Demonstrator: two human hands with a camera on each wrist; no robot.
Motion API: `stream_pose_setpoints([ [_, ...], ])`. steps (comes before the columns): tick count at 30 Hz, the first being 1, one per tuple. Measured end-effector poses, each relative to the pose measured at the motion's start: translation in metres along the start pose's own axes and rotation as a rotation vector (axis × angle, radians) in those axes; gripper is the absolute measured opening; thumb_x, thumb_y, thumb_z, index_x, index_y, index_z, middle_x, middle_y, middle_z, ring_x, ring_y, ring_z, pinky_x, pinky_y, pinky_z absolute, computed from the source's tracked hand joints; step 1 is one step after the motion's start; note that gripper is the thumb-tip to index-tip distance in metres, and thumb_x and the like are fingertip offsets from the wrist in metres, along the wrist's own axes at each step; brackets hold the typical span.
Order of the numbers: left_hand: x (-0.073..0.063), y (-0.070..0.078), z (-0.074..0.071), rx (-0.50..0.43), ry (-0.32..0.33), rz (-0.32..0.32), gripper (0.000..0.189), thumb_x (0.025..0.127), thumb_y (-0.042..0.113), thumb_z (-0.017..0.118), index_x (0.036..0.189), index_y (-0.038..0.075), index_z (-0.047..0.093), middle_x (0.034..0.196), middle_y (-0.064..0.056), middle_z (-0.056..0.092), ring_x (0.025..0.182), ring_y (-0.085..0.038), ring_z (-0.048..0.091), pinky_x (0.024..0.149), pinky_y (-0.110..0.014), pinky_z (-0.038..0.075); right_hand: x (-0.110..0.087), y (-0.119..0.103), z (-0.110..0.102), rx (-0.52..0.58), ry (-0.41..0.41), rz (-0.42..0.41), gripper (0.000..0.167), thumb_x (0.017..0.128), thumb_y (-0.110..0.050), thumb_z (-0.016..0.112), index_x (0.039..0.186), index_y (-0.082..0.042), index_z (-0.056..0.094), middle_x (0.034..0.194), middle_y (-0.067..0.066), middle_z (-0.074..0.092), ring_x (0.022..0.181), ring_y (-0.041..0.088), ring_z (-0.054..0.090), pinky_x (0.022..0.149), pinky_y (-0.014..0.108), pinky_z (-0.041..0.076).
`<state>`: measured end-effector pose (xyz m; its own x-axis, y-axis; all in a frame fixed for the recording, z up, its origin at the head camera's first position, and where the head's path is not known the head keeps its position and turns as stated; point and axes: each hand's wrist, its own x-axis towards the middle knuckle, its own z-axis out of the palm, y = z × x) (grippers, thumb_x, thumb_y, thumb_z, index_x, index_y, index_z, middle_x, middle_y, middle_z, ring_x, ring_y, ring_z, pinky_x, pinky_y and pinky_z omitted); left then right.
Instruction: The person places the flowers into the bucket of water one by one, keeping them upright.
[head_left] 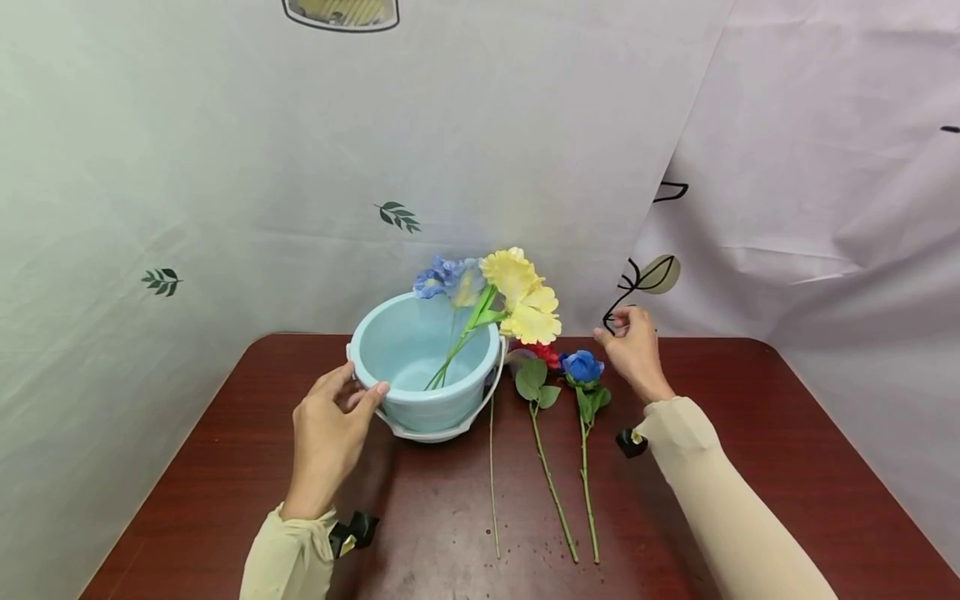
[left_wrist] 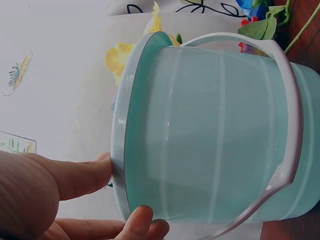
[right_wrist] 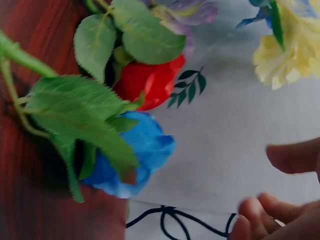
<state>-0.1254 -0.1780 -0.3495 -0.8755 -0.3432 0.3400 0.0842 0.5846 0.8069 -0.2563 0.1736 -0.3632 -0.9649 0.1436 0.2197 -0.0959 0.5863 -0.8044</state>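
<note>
At the rim of a light blue bucket, my left hand pinches the near-left edge between thumb and fingers. A yellow flower and a pale blue flower stand in the bucket, leaning on its right side. My right hand is raised near the table's back edge, fingers loosely bent, with nothing between thumb and fingertips. Closest to it lies a blue rose with green leaves. Beside that is a red rose, partly covered by leaves. A purple flower shows behind it.
The white bucket handle hangs down along the bucket's front. Several flower stems point toward the near side of the dark red wooden table. A pale printed cloth hangs behind the table.
</note>
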Motion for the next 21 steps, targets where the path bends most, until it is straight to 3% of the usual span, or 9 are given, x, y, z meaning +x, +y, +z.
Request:
stream_pose_setpoints([
  [5,0.000,-0.001,0.000,0.015,0.001,0.002,0.054,0.084,0.012,0.076,0.131,-0.004,0.055,0.115,-0.018,0.063,0.094,-0.026,0.069,0.067,0.004,0.042,0.001,0.011,0.003,-0.129,-0.211,0.022,0.050,0.092,-0.016,0.065,0.128,0.012,0.045,0.110,0.025,0.049,0.092,0.034,0.050,0.077,0.042,0.047],
  [9,0.001,0.000,0.000,0.000,-0.002,0.005,0.054,0.084,0.013,0.076,0.131,-0.005,0.055,0.115,-0.019,0.062,0.094,-0.027,0.069,0.068,0.004,0.042,0.001,0.015,0.006,-0.209,-0.342,0.062,0.062,0.093,-0.024,0.065,0.135,0.012,0.037,0.125,0.031,0.043,0.102,0.039,0.049,0.083,0.049,0.049],
  [14,0.000,0.001,0.000,-0.015,-0.002,0.006,0.054,0.084,0.012,0.076,0.131,-0.005,0.055,0.115,-0.020,0.062,0.094,-0.028,0.069,0.068,0.003,0.043,0.000,0.020,0.011,-0.309,-0.417,0.096,0.073,0.091,-0.029,0.067,0.139,0.012,0.030,0.136,0.036,0.031,0.115,0.046,0.045,0.096,0.057,0.044],
  [21,0.000,0.001,-0.001,0.000,-0.005,0.001,0.054,0.084,0.013,0.076,0.131,-0.006,0.055,0.115,-0.019,0.062,0.094,-0.027,0.069,0.070,-0.001,0.047,-0.005,0.025,0.021,-0.425,-0.462,0.092,0.086,0.086,-0.035,0.072,0.142,0.012,0.025,0.128,0.034,0.036,0.109,0.045,0.050,0.094,0.060,0.045],
])
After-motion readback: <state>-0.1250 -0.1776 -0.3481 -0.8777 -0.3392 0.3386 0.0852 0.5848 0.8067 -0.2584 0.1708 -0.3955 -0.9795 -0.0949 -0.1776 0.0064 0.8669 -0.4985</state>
